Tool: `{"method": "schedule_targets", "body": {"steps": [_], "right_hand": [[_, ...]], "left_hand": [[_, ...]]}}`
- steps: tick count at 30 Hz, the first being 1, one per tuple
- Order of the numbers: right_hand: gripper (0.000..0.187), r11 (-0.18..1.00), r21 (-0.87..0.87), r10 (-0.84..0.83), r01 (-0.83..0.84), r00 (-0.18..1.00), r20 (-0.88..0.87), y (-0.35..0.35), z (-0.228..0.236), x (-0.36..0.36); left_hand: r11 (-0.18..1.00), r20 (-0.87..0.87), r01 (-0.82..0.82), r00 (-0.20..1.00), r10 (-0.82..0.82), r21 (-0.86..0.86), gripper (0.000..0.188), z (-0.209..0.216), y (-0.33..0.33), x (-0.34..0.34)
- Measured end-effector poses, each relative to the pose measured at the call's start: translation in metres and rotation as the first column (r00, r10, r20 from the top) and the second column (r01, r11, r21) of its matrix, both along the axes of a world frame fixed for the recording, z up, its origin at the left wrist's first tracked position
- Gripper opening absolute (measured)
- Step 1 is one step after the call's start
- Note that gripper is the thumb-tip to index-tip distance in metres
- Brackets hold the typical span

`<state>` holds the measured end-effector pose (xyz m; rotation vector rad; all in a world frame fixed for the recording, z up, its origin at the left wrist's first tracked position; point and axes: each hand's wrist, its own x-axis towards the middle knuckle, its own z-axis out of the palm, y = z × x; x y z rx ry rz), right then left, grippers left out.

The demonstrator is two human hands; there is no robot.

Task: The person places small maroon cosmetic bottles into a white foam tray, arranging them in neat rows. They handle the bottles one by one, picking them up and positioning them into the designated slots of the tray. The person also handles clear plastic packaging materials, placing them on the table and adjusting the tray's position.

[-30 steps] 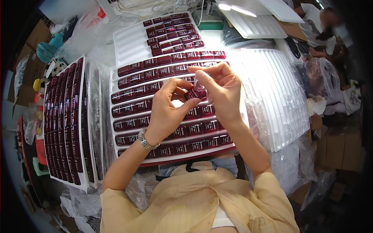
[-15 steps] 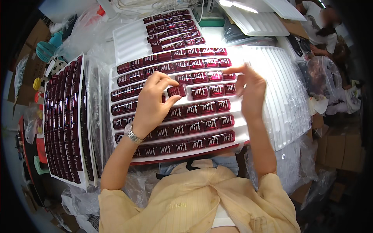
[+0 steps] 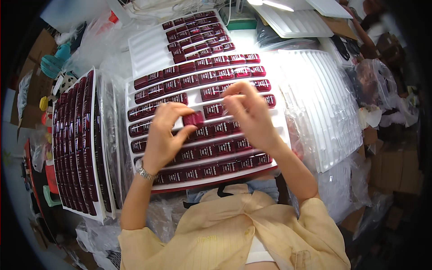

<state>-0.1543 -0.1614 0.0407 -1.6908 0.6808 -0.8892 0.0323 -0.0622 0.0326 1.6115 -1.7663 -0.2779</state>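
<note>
My left hand (image 3: 165, 135), with a metal-band watch (image 3: 143, 170) on its wrist, pinches a small glossy dark red bottle (image 3: 193, 119) between thumb and fingers. The bottle is slightly blurred, over the middle rows of a white ridged tray (image 3: 281, 128). Rows of the same kind of bottle, lying flat with pale print, fill much of this tray. A gap (image 3: 194, 96) shows in the third row, just above my left fingertips. My right hand (image 3: 254, 118) hovers over the right part of the middle rows, fingers bent. Motion smears it, and I cannot see whether anything is in it.
Behind stands another white tray (image 3: 146, 47), partly filled with dark red bottles. Filled trays (image 3: 74, 148) lean at the left beside clear plastic. A stack of ridged trays (image 3: 321, 112) lies on the right. At the upper right a person (image 3: 366, 33) is partly visible; cardboard boxes (image 3: 389, 175) stand below.
My right hand has swung left from the tray's right side to over the middle rows. My left hand has shifted slightly left and nearer me, still holding the bottle.
</note>
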Motion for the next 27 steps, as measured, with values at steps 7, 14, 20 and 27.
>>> {"method": "schedule_targets", "body": {"steps": [7, 14, 20, 27], "right_hand": [[0.067, 0.896, -0.434, -0.03, -0.098, 0.96, -0.277, 0.011, 0.005, -0.016], [0.043, 0.609, -0.753, -0.792, 0.248, 0.237, -0.563, -0.042, -0.008, -0.211], [0.032, 0.62, -0.755, -0.778, 0.214, 0.29, -0.557, -0.05, -0.034, -0.257], [0.024, 0.642, -0.622, -0.767, 0.449, 0.391, -0.509, -0.084, -0.026, -0.27]], "left_hand": [[0.994, -0.337, 0.063, 0.941, -0.029, 0.093, 0.03, 0.01, -0.001, -0.036], [0.994, 0.276, -0.083, 0.959, 0.062, 0.065, 0.027, -0.003, -0.021, -0.02], [0.998, 0.231, -0.066, 0.971, 0.059, 0.023, 0.036, -0.007, -0.02, -0.005], [0.993, 0.271, -0.113, 0.957, 0.102, 0.025, 0.028, -0.016, -0.038, 0.034]]}}
